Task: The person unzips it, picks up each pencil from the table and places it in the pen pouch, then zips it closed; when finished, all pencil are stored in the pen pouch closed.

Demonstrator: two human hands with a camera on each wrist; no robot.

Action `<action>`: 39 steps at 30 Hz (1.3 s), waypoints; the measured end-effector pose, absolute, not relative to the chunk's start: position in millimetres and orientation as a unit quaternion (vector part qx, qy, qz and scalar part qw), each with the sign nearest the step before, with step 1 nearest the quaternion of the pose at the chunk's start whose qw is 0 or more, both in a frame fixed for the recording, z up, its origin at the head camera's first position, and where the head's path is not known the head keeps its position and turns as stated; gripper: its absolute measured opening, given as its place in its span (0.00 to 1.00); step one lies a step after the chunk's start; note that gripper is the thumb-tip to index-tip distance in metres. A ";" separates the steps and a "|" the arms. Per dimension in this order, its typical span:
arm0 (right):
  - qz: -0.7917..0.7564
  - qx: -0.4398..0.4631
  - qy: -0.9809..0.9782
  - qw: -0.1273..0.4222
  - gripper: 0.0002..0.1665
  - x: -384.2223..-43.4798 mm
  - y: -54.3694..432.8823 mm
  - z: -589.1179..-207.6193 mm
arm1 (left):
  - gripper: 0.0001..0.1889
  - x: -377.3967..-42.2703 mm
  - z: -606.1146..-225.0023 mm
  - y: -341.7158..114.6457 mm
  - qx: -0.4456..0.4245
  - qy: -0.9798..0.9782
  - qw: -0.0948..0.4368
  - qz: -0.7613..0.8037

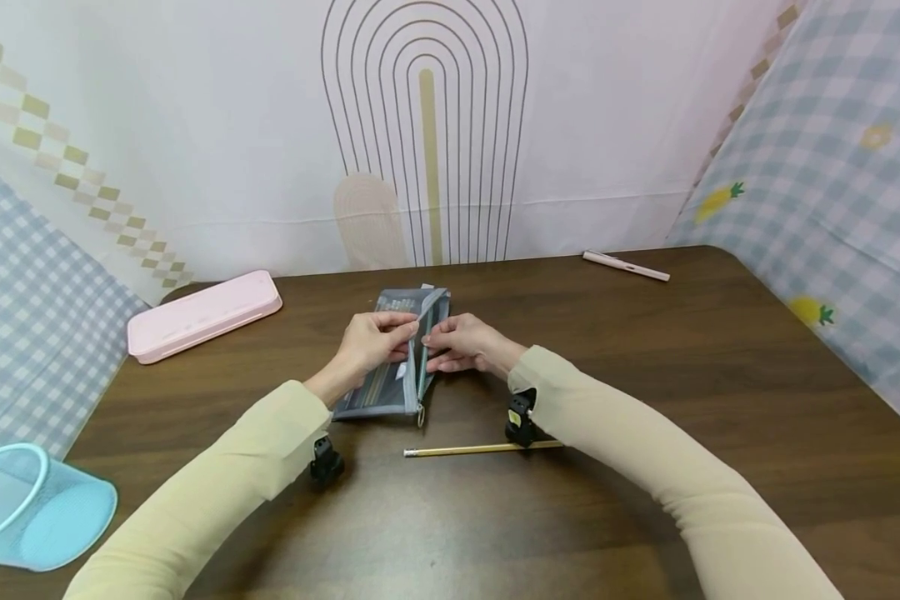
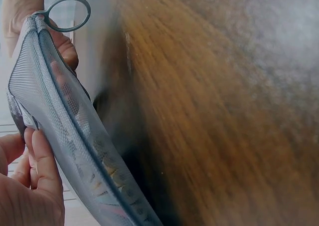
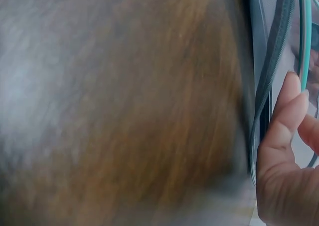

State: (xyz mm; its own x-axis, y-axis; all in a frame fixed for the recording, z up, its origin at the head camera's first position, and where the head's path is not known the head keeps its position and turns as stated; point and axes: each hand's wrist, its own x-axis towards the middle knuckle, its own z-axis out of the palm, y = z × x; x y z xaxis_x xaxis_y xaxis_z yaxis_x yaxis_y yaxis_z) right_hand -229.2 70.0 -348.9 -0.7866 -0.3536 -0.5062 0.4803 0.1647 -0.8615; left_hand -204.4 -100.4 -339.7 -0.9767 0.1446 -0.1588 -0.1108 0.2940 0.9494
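Observation:
A grey mesh zip pouch point(image 1: 360, 402) stands tilted on the dark wooden table, its zip side gaping upward. My left hand point(image 1: 371, 343) pinches the pouch's edge between thumb and fingers, on the left of the opening. From the other side my right hand point(image 1: 468, 343) pinches a slim teal pencil point(image 3: 306, 41) with a dark stripe, held lengthwise within the mouth of the pouch. A metal ring point(image 2: 88, 16) hangs from the zip's near end. Through the mesh, printed patterns show in the left wrist view.
A yellow pencil point(image 1: 465, 451) lies in front of the pouch, partly under the right wrist camera. The pink case point(image 1: 202, 312) sits at the back left, and a pale pen point(image 1: 626, 267) at the back right. On its side at the left edge is a blue mesh holder point(image 1: 71, 521).

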 end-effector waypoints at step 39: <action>-0.452 -0.258 0.785 0.336 0.07 -151.5 151.1 -356.6 | 0.19 -202.5 -340.6 -100.7 0.008 0.799 0.108 0.592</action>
